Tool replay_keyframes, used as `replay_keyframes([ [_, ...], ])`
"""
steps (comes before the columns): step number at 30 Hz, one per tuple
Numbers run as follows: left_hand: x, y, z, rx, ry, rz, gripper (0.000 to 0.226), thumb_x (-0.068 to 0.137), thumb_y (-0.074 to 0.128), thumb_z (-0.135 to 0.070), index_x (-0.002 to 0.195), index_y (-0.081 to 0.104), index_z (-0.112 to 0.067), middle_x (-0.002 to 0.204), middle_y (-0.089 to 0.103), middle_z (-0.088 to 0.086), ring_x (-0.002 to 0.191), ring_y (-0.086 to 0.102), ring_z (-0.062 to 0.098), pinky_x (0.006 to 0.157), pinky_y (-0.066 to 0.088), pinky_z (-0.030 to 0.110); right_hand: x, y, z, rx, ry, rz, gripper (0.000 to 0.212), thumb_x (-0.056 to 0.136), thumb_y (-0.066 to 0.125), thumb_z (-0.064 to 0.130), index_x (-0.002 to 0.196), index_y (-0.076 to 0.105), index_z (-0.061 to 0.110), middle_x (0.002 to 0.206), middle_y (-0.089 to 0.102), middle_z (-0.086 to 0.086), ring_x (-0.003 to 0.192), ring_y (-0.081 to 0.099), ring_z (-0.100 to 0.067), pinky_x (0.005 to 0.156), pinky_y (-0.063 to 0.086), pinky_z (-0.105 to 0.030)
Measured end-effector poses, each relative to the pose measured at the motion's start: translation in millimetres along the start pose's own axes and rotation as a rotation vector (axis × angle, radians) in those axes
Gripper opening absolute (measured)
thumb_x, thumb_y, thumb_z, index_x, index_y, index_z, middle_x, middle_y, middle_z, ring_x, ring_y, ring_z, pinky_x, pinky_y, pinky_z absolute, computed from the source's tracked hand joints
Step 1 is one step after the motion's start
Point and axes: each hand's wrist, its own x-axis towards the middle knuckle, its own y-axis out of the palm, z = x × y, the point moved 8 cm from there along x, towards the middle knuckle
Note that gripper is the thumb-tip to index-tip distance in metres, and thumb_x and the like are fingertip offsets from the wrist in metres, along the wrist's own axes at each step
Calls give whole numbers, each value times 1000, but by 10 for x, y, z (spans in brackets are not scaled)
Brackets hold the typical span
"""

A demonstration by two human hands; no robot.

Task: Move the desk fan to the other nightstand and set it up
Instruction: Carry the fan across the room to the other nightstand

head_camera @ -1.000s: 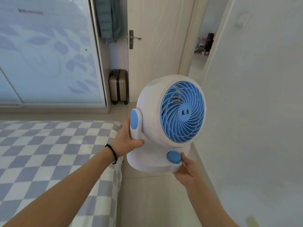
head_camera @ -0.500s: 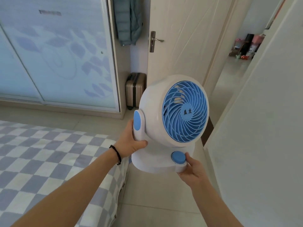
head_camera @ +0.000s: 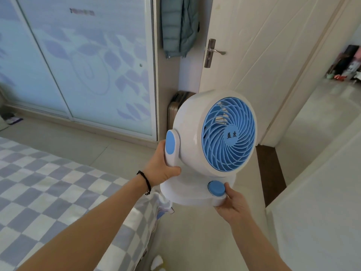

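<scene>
A white desk fan [head_camera: 192, 122] with a round blue grille and a blue dial on its base is held in the air in front of me, grille facing me. My left hand [head_camera: 162, 169] grips the left side arm of its stand, below the blue pivot cap. My right hand [head_camera: 232, 204] holds the right front corner of the base from below, thumb beside the dial. No nightstand is in view.
A bed with a blue-and-white checked cover [head_camera: 48, 188] fills the lower left. A white wall [head_camera: 316, 202] is close on the right. Ahead are a sliding wardrobe [head_camera: 82, 61], a suitcase [head_camera: 173, 108], a hanging jacket [head_camera: 178, 26] and an open door [head_camera: 254, 55] to another room.
The view has moved forward along the bed toward the door; wardrobe, door and doorway look nearer and have shifted right. Both hands keep the same hold on the fan.
</scene>
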Motion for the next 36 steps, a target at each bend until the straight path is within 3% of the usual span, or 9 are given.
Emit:
replay_keyframes([
  [8, 1228, -504, 179, 5, -23, -59, 63, 56, 62, -13, 111, 33, -22, 88, 46, -9, 76, 50, 5, 57, 47, 9, 1148, 864, 292, -70, 35, 9, 15, 93, 46, 14, 98, 57, 5, 100, 64, -12, 89, 61, -25, 55, 56, -41],
  [13, 1804, -860, 296, 29, -48, -122, 64, 57, 61, -13, 114, 32, -21, 89, 45, -9, 76, 49, 5, 56, 46, 7, 1687, 1423, 365, -98, 71, 33, 14, 92, 48, 12, 96, 59, 4, 81, 72, -14, 70, 70, -28, 52, 56, -41],
  [18, 2305, -1173, 440, 48, -87, -242, 62, 56, 60, -13, 111, 33, -20, 86, 44, -9, 72, 47, 6, 54, 44, 6, 2334, 1928, 439, -164, 141, 76, 26, 92, 46, 11, 116, 54, 7, 112, 62, -13, 104, 57, -28, 90, 46, -47],
  [20, 2486, -1303, 514, 53, -105, -310, 62, 56, 60, -13, 112, 34, -19, 86, 45, -8, 72, 48, 8, 56, 45, 10, 2596, 2160, 468, -218, 170, 100, 31, 92, 46, 11, 123, 52, 8, 120, 60, -13, 106, 57, -28, 95, 43, -46],
  [24, 2815, -1517, 578, 45, -123, -443, 63, 56, 60, -14, 112, 33, -24, 90, 47, -6, 76, 50, 10, 60, 49, 14, 3064, 2631, 578, -276, 259, 168, 17, 93, 45, 11, 105, 57, 6, 83, 73, -13, 70, 70, -27, 69, 54, -45],
  [28, 3106, -1746, 677, 27, -143, -571, 64, 57, 61, -13, 114, 34, -23, 96, 51, 0, 83, 53, 13, 73, 50, 26, 3511, 3052, 584, -367, 339, 244, 20, 93, 45, 11, 108, 57, 7, 85, 72, -14, 75, 70, -28, 49, 57, -43],
  [31, 3196, -1897, 711, 48, -162, -651, 62, 57, 60, -13, 112, 34, -23, 92, 49, -3, 81, 51, 12, 71, 48, 22, 3700, 3347, 532, -411, 390, 282, 16, 94, 43, 11, 90, 58, 7, 63, 72, -13, 67, 69, -28, 44, 56, -40],
  [35, 3187, -2163, 847, 43, -219, -757, 63, 56, 60, -13, 113, 34, -20, 98, 49, 5, 86, 50, 18, 77, 50, 32, 3920, 3621, 288, -485, 488, 259, 16, 94, 43, 10, 84, 55, 6, 73, 69, -13, 89, 57, -24, 81, 55, -38],
  [36, 3177, -2255, 887, 48, -233, -778, 62, 56, 60, -13, 112, 34, -20, 99, 49, 6, 86, 50, 19, 77, 50, 33, 3982, 3691, 196, -504, 510, 258, 15, 94, 44, 10, 85, 55, 6, 74, 69, -12, 89, 57, -24, 82, 54, -38],
])
